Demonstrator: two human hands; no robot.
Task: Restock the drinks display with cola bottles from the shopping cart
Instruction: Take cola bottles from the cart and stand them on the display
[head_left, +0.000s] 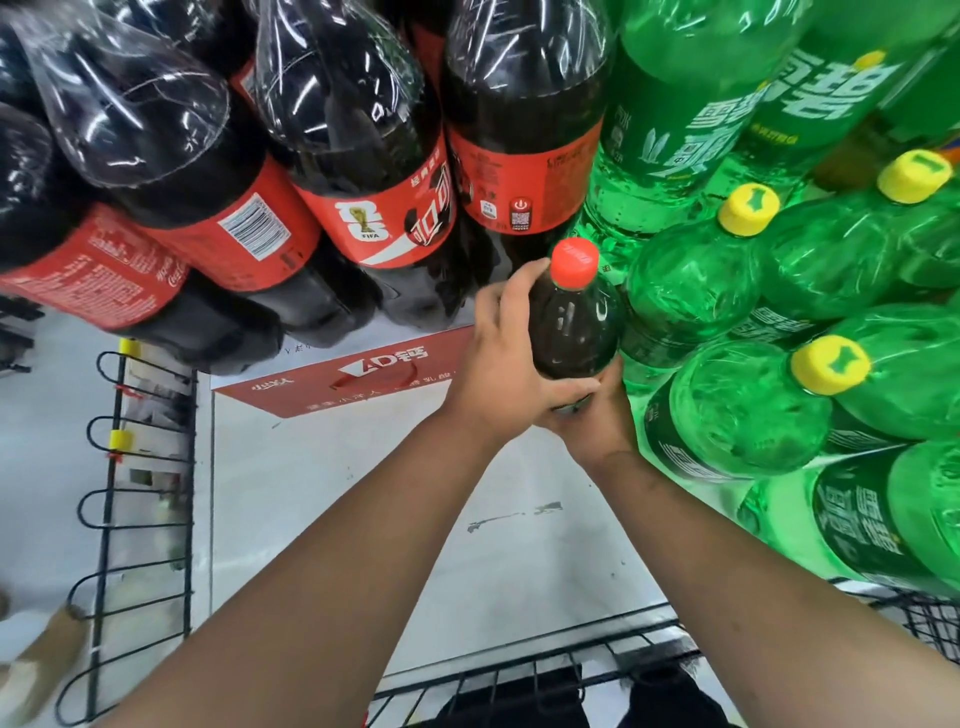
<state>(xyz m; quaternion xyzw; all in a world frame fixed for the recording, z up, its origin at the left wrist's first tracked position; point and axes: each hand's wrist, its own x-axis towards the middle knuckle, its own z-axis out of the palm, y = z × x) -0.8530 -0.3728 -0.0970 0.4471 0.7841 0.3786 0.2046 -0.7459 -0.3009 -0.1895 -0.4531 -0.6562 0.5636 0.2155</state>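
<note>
Nearest, along the lower edge: black wire rim of the shopping cart (623, 662), with dark shapes inside, too dim to identify. Just beyond, two bare forearms extended forward and converging toward the middle.

Right hand (592, 415): cupped beneath the lower body of a cola bottle (571, 322), fingers curled round it from below and from the right. Left hand (498, 348): wrapped round the left side and front of the same bottle, one digit raised toward the shoulder of the bottle. Both closed in a grip on that one bottle.

Cola bottle: dark contents, red cap (574, 262), held above the floor, outside the cart, cap toward the display. Positioned at the seam between the dark stock and the green stock, just beside the green bottles (727, 415) on the right. Contact with them: not determinable.

Green bottles: yellow caps, white lettering, stacked in tiers up the right side.

Farther, upper left to centre: row of large cola bottles (363, 156), red labels, under clear plastic wrap, bases toward the held bottle's cap.

Below that row: red and white printed panel (337, 384) at the foot of the display. Pale floor (311, 493) beneath. Far left: black wire rack (104, 467) with looped prongs and yellow clips (122, 440).
</note>
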